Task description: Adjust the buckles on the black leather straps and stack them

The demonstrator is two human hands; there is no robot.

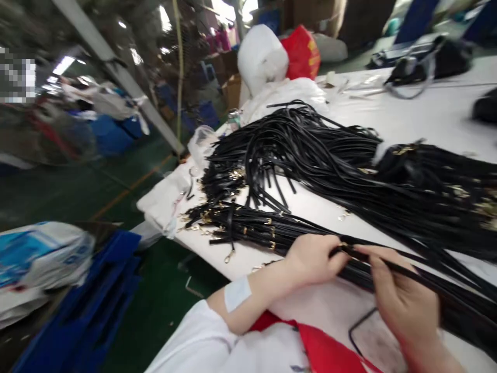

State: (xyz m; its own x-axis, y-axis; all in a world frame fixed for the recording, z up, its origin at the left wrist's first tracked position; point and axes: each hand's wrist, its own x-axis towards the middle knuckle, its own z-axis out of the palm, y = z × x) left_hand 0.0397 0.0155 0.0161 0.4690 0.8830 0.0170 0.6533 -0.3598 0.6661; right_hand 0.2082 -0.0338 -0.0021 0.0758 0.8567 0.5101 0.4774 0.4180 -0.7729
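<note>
White bench (pixel 438 119), green floor (pixel 163 300) left of it; black strap (pixel 356 253) over near bundle (pixel 252 230), gold fitting leftward, long axis sloping down-right, left hand (pixel 312 259) and right hand (pixel 407 298) both pinching it.

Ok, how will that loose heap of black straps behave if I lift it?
The heap of black straps is probably floppy: its strands curve and bend over one another. It may tangle, since many strands cross. Their sheen hints at a smooth surface, so some could slide out.
</note>
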